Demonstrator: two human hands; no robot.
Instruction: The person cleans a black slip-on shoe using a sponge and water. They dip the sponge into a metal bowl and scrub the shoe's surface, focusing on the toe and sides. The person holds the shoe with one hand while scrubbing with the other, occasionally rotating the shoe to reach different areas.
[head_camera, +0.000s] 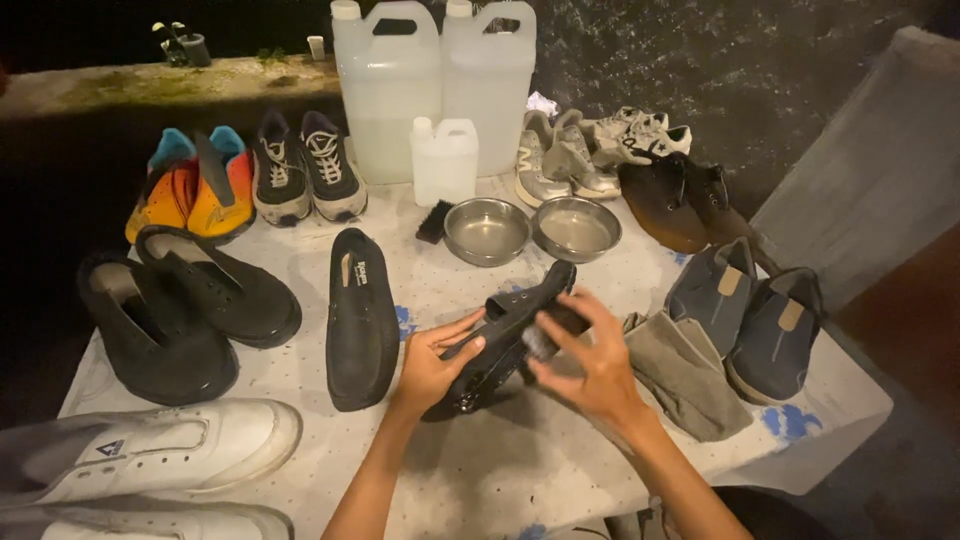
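My left hand (432, 365) grips a black slip-on shoe (500, 330) by its side and holds it tilted above the table, toe towards me. My right hand (590, 365) presses a small dark brush (548, 335) against the shoe's upper. The matching black slip-on shoe (362, 318) lies flat on the white patterned tablecloth (500, 470) just left of my left hand. A grey folded cloth (685, 375) lies right beside my right hand.
Two steel bowls (487, 230) (576, 228), a black brush (433, 222), and white plastic jugs (388, 85) (445, 160) stand at the back. Pairs of shoes ring the table: black (185, 310), white (150, 455), orange (195, 195), navy (745, 315), brown (680, 200), grey sneakers (560, 155).
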